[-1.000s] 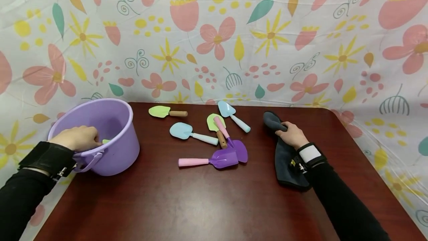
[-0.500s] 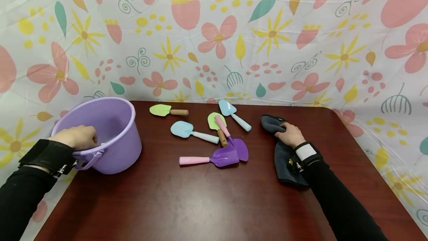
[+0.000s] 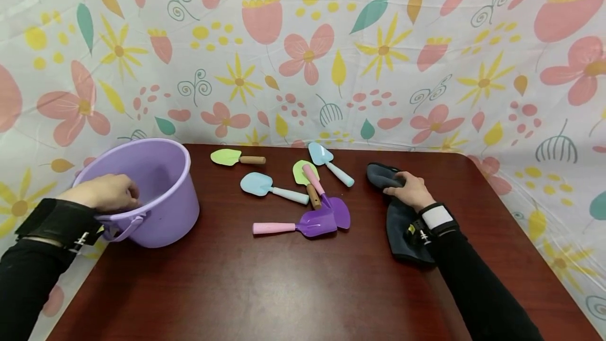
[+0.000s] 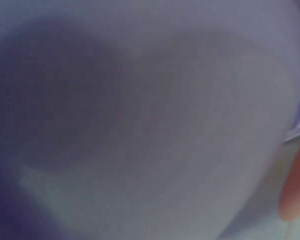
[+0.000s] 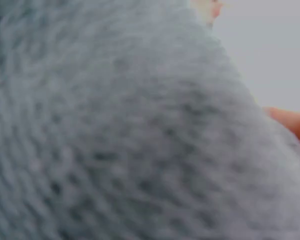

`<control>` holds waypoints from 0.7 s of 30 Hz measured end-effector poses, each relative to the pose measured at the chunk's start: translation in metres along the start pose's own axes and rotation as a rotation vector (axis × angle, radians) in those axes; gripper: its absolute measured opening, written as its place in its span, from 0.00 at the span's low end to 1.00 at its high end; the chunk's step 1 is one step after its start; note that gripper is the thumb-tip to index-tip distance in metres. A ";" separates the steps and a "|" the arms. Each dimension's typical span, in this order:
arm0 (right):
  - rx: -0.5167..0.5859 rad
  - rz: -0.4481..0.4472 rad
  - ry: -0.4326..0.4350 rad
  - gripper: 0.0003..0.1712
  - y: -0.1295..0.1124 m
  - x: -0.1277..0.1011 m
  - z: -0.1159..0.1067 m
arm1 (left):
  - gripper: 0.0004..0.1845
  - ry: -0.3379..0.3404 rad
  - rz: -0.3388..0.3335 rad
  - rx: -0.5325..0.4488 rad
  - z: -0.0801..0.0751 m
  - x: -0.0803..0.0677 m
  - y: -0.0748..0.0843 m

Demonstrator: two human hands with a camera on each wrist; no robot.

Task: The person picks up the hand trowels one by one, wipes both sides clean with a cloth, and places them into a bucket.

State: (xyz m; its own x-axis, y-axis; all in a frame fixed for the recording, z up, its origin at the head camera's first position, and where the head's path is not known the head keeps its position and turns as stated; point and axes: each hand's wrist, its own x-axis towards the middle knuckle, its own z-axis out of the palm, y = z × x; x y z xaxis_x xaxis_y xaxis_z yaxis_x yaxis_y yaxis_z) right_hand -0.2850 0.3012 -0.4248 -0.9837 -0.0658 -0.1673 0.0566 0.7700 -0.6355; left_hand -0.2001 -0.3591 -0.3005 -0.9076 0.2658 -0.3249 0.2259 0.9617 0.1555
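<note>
My left hand [image 3: 105, 192] reaches over the near rim of a lilac bucket [image 3: 165, 220], its fingertips hidden inside. Whether it holds anything there is not visible. At the right, my right hand [image 3: 411, 190] pinches a folded dark grey cloth [image 3: 400, 228] lying on the table. In the right wrist view the fuzzy grey cloth [image 5: 140, 130] fills most of the picture, with part of a finger [image 5: 292, 122] at its edge. The left wrist view is a blur of the bucket's wall.
Small garden trowels lie mid-table: a green one with a wooden handle [image 3: 227, 157], two light blue ones [image 3: 258, 184], another green one [image 3: 300, 172], and two purple ones with pink handles [image 3: 314, 223], partly overlapping. A flowered curtain [image 3: 303, 67] hangs behind the brown table [image 3: 284, 288].
A bit of green seen by my left fingertips inside the bucket is out of sight now. The left hand has shifted slightly left; the right hand and cloth shifted slightly left.
</note>
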 end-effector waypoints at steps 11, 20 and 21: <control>0.015 -0.131 0.042 0.43 -0.018 -0.016 -0.019 | 0.20 0.177 0.084 -0.016 -0.016 -0.001 0.025; 0.014 -0.215 0.135 0.38 -0.034 -0.036 -0.027 | 0.22 0.299 0.142 -0.056 -0.024 -0.008 0.071; 0.013 -0.221 0.141 0.38 -0.034 -0.038 -0.027 | 0.22 0.309 0.146 -0.060 -0.025 -0.009 0.077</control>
State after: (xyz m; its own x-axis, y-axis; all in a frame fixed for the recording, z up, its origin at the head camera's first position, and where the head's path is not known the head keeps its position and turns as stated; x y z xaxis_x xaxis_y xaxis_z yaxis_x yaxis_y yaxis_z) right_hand -0.2539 0.2945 -0.3760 -0.9865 -0.1416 0.0824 -0.1607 0.7382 -0.6551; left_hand -0.1836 -0.2888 -0.2628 -0.9335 0.3586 0.0018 0.3488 0.9068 0.2368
